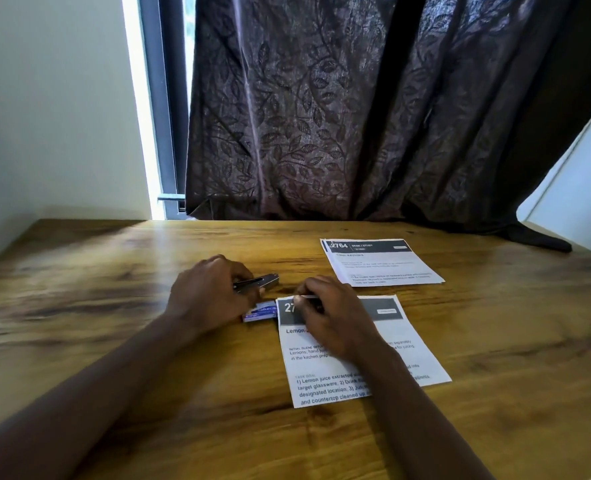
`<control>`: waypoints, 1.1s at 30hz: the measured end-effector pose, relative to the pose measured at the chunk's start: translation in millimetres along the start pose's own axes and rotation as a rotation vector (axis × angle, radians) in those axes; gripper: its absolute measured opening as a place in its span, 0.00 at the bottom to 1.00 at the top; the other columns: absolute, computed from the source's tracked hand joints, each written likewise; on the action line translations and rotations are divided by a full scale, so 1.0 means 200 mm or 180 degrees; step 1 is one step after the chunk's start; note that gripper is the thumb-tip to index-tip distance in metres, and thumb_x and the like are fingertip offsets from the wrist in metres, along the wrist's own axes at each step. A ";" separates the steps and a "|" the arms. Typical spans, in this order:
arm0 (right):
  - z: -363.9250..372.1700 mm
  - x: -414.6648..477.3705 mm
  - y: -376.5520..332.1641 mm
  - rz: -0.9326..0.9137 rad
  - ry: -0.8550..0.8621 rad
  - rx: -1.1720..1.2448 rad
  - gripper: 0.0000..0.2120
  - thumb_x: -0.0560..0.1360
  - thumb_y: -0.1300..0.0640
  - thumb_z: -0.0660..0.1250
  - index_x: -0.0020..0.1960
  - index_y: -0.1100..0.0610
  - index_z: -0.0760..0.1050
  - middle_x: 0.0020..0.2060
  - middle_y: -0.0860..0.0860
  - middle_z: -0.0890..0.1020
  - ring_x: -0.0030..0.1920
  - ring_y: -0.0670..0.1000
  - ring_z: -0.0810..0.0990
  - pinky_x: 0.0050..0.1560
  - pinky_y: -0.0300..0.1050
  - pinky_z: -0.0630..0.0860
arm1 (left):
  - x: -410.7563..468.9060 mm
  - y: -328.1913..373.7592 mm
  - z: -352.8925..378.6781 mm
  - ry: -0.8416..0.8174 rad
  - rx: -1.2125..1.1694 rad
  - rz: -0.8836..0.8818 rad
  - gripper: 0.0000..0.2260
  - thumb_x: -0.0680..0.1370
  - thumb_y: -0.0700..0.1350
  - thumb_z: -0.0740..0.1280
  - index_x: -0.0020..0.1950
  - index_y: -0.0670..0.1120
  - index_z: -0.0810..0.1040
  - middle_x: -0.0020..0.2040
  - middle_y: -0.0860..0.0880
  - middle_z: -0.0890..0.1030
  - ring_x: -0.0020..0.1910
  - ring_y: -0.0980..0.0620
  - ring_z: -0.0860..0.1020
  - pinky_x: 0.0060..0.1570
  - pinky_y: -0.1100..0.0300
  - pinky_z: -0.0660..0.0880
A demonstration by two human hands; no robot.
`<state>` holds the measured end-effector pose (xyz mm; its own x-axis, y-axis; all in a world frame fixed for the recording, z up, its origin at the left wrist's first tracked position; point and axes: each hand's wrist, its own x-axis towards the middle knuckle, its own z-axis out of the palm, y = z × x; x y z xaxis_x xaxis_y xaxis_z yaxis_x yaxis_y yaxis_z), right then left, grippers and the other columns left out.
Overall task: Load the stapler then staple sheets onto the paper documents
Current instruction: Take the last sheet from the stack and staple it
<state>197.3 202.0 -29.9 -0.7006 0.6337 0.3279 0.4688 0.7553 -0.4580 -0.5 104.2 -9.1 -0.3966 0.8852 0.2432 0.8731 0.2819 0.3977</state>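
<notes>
My left hand grips a small dark metal stapler just above the wooden table, its top looking lifted open. My right hand pinches a thin silvery strip of staples over the top of the near paper document, a printed sheet with a dark header. A small blue staple box lies on the table between my hands, touching the near sheet's left edge. A second stack of printed documents lies farther back on the right.
The wooden table runs up to a white wall on the left. A dark leaf-patterned curtain hangs behind the far edge, with a window strip at its left. A white slanted surface stands at the right.
</notes>
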 end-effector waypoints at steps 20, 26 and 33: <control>0.04 0.03 -0.02 -0.0496 0.0650 0.0179 0.10 0.79 0.41 0.64 0.56 0.44 0.77 0.46 0.41 0.78 0.52 0.45 0.76 0.62 0.53 0.67 | 0.09 -0.03 0.05 -0.0612 -0.3815 -0.0340 0.15 0.77 0.51 0.70 0.55 0.40 0.82 0.50 0.40 0.86 0.49 0.44 0.85 0.51 0.49 0.82; 0.03 0.03 -0.03 -0.0497 0.0637 -0.0009 0.09 0.77 0.43 0.65 0.53 0.45 0.77 0.47 0.40 0.80 0.53 0.43 0.77 0.64 0.53 0.65 | 0.08 -0.02 0.04 -0.0839 -0.3798 -0.0089 0.16 0.75 0.50 0.70 0.54 0.38 0.80 0.44 0.43 0.86 0.40 0.51 0.84 0.39 0.59 0.82; 0.03 0.02 -0.05 -0.0556 0.0771 0.0005 0.08 0.74 0.45 0.70 0.51 0.46 0.77 0.47 0.39 0.81 0.52 0.43 0.77 0.63 0.50 0.65 | 0.08 -0.02 0.05 -0.0862 -0.3568 0.0041 0.17 0.76 0.48 0.72 0.56 0.36 0.79 0.46 0.40 0.86 0.42 0.46 0.85 0.42 0.56 0.82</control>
<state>186.7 197.4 -28.4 -0.6217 0.5157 0.5895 0.3514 0.8563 -0.3784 -7.5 120.1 -15.0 -0.1970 0.9743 0.1091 0.0808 -0.0948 0.9922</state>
